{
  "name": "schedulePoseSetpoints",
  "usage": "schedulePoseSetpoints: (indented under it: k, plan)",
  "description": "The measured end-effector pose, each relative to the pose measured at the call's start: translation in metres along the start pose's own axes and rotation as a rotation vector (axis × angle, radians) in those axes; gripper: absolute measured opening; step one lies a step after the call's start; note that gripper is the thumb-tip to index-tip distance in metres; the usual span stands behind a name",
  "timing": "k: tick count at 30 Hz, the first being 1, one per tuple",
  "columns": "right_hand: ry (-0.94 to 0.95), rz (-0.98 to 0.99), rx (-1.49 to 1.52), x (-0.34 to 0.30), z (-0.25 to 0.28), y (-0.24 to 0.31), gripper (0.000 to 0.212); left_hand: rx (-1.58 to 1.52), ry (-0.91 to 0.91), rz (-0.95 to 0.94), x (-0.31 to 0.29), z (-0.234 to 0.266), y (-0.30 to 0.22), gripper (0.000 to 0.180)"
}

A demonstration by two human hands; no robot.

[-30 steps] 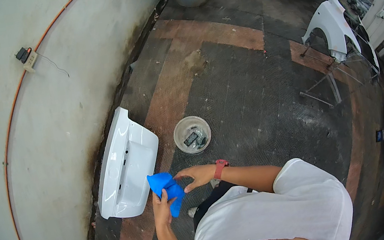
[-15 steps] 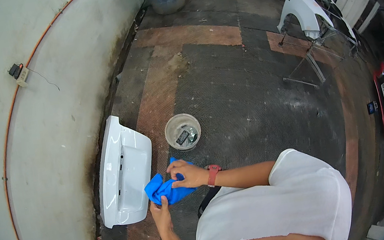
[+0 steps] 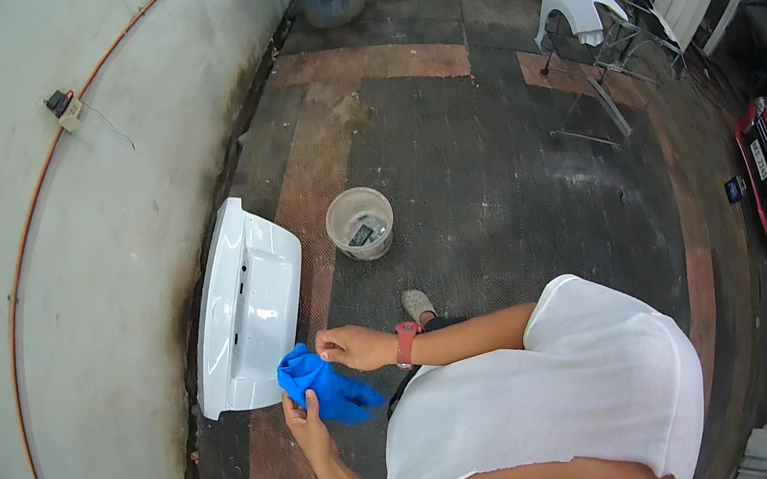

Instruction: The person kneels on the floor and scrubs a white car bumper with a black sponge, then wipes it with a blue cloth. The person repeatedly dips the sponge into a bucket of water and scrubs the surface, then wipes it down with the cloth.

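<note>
I am seeing the soft, crumpled blue cloth (image 3: 330,391) at the near right corner of the glossy white car trunk lid (image 3: 266,325), where it is overlapping the lid's edge in this view; whether these two are touching, I cannot tell. The left hand (image 3: 309,435) is grasping the cloth by its near left side, the thumb lying against it and the other fingers partly hiding behind. The right hand (image 3: 361,347), wearing a red wristwatch (image 3: 408,342), is bending its fingers, and their tips are reaching the cloth's upper edge; I cannot tell if they are pinching it. The cloth's loose end is hanging away from the lid, toward the right. Also to the right of the lid, a round, pale plastic bucket (image 3: 367,200) is standing, containing small objects too unclear for me. Left of the lid, a stained, pale wall (image 3: 104,266) is running.
</note>
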State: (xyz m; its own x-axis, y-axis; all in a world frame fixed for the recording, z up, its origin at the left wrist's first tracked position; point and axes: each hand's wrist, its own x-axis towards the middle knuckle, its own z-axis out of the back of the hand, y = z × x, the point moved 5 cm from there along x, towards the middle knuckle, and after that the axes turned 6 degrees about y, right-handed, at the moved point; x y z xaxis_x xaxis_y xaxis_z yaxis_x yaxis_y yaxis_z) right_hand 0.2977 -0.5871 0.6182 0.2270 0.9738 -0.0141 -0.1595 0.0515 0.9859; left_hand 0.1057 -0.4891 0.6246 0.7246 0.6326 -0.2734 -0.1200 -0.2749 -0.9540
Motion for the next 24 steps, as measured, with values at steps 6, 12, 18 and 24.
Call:
schedulePoseSetpoints:
  k: [6,12,18,24]
  plan:
    - [-0.069,0.010,0.174,-0.012,-0.073,0.020,0.030,0.135,-0.176,-0.055,-0.075,0.048,0.007,0.053]
    - [-0.073,0.213,0.026,0.008,-0.100,0.067,0.032,-0.060,-0.231,-0.057,-0.112,0.088,0.019,0.057]
    - [0.275,0.070,0.504,0.018,-0.132,0.111,0.062,-0.640,-0.249,-0.135,-0.120,0.138,0.047,0.069]
    - [0.385,-0.012,0.312,0.063,-0.159,0.095,0.069,-0.707,-0.063,0.074,-0.088,0.127,0.058,0.068]
